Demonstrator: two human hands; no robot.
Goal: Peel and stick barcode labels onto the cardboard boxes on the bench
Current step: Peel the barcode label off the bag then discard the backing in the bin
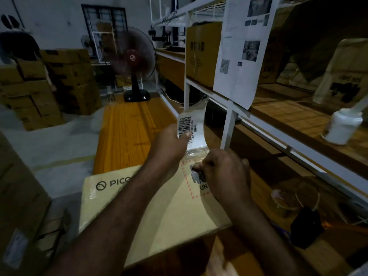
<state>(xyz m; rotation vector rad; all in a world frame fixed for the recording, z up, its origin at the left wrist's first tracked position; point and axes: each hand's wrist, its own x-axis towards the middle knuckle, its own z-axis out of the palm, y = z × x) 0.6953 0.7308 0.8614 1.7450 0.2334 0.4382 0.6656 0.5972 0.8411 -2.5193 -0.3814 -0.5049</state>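
A tan cardboard box with a printed logo lies flat on the wooden bench just below my arms. My left hand pinches a white barcode label strip and holds it up above the box, the strip curving upward. My right hand is curled at the strip's lower end, its fingertips pinching the clear backing over the box's red-dashed marking. What the right fingers hold beyond that is hidden.
A white metal shelf frame stands right of the bench, with a hanging printed sheet, a white bottle and boxes on it. A standing fan sits at the bench's far end. Stacked cartons fill the left.
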